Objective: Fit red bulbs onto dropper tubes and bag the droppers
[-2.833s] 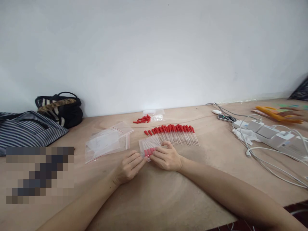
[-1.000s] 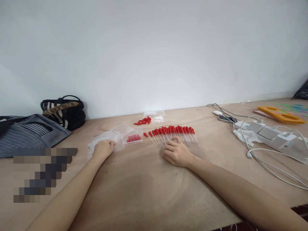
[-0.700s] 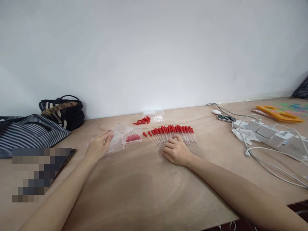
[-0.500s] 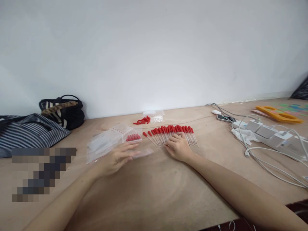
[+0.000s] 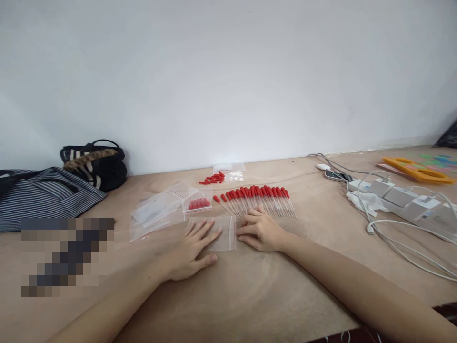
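Note:
My left hand (image 5: pixel 191 250) lies with fingers spread, pressing a small clear zip bag (image 5: pixel 226 238) flat on the table. The bag's sealing strip points right. My right hand (image 5: pixel 260 231) rests just beside that strip, its fingers bent and slightly apart; no held thing shows in it. Behind my right hand lies a fanned row of droppers (image 5: pixel 274 193) with red bulbs and clear tubes. My right fingers hide some of the tube ends. Beyond my left hand, another clear bag (image 5: pixel 187 209) contains several red-bulbed droppers.
Larger clear bags (image 5: pixel 153 214) lie at the left of the work. Loose red bulbs (image 5: pixel 213 178) and a bag of clear tubes (image 5: pixel 233 174) are near the wall. White chargers with cables (image 5: pixel 400 195) spread at right. A striped bag (image 5: pixel 53 200) stands left.
My left hand has moved right and spread flat over the small zip bag, which now lies flat. My right hand has shifted toward me, from the dropper tubes to the bag's edge.

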A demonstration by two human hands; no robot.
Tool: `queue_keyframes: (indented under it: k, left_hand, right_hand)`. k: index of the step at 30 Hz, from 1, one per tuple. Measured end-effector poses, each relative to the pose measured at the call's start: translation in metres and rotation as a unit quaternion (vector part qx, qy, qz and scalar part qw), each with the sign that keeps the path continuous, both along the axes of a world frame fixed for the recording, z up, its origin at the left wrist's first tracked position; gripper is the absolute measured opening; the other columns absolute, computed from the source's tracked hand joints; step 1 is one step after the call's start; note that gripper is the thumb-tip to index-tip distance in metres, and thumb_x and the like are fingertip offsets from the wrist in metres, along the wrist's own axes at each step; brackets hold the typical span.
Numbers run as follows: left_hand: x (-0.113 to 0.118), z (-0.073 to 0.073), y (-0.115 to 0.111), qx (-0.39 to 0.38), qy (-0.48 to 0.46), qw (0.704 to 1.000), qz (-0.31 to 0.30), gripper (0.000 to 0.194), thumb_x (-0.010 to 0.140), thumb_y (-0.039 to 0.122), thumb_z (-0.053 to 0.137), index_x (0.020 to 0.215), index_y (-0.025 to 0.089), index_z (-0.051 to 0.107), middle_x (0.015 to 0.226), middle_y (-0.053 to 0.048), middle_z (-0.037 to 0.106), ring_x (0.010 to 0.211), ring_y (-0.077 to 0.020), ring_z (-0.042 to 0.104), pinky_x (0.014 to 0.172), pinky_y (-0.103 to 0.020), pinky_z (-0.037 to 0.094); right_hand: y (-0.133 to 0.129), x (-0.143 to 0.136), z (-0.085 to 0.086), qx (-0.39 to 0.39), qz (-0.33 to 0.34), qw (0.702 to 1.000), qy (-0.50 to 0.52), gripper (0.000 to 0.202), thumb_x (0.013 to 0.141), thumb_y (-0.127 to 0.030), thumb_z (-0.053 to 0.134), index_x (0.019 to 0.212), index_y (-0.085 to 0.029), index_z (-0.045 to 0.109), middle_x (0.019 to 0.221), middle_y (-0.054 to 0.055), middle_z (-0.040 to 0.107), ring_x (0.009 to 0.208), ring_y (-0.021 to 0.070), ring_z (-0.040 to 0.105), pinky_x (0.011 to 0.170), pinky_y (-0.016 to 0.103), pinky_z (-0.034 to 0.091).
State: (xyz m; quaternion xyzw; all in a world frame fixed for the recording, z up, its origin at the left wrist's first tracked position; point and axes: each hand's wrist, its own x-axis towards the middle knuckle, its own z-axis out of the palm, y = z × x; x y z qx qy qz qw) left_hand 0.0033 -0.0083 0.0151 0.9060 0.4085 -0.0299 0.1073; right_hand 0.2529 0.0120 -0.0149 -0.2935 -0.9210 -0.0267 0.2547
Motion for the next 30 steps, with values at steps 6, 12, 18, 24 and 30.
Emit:
queue_keyframes:
  k: [6, 12, 18, 24, 30]
  left_hand:
    - [0.011, 0.000, -0.006, 0.030, -0.014, 0.998, 0.047, 0.067, 0.077, 0.059, 0.038, 0.133, 0.023, 0.029, 0.139, -0.013, 0.029, 0.127, -0.0317, 0.021, 0.100, -0.054, 0.016]
    - [0.026, -0.005, 0.006, 0.016, -0.029, 0.999, -0.009, 0.079, 0.077, 0.062, 0.036, 0.137, 0.015, 0.015, 0.143, -0.013, 0.016, 0.131, -0.0269, 0.010, 0.105, -0.047, 0.011]
    - [0.030, -0.012, -0.007, 0.015, -0.036, 0.999, 0.012, 0.076, 0.082, 0.059, 0.027, 0.137, 0.010, 0.009, 0.143, -0.012, 0.012, 0.131, -0.0239, 0.007, 0.106, -0.045, 0.011]
    - [0.032, -0.011, -0.014, 0.005, -0.029, 0.999, 0.032, 0.077, 0.081, 0.059, 0.026, 0.136, 0.006, 0.012, 0.143, -0.014, 0.014, 0.131, -0.0236, 0.008, 0.106, -0.043, 0.011]
    - [0.031, -0.009, -0.014, -0.003, -0.041, 0.998, 0.052, 0.076, 0.081, 0.057, 0.030, 0.136, 0.008, 0.013, 0.143, -0.014, 0.016, 0.131, -0.0238, 0.011, 0.106, -0.042, 0.014]
  right_hand:
    - [-0.006, 0.002, 0.000, -0.016, 0.027, 0.999, -0.002, 0.024, 0.084, -0.034, 0.044, 0.094, -0.024, 0.064, 0.081, 0.004, 0.058, 0.078, 0.0161, 0.044, 0.071, 0.032, 0.027]
    - [-0.010, -0.001, 0.003, -0.055, 0.070, 0.996, -0.024, 0.032, 0.084, -0.041, 0.042, 0.101, -0.020, 0.061, 0.098, 0.006, 0.059, 0.090, 0.0183, 0.046, 0.076, 0.034, 0.029]
    - [-0.011, -0.005, 0.005, -0.090, 0.150, 0.984, -0.034, 0.053, 0.078, -0.054, 0.043, 0.114, -0.015, 0.051, 0.115, 0.009, 0.054, 0.109, 0.0208, 0.042, 0.090, 0.036, 0.026]
    - [-0.011, -0.007, 0.005, -0.100, 0.152, 0.983, -0.027, 0.064, 0.075, -0.059, 0.044, 0.119, -0.013, 0.047, 0.113, 0.012, 0.055, 0.110, 0.0224, 0.043, 0.094, 0.039, 0.023]
    - [-0.010, -0.007, 0.008, -0.115, 0.159, 0.978, -0.065, 0.054, 0.076, -0.055, 0.047, 0.110, -0.014, 0.053, 0.125, 0.012, 0.045, 0.115, 0.0219, 0.038, 0.094, 0.038, 0.025]
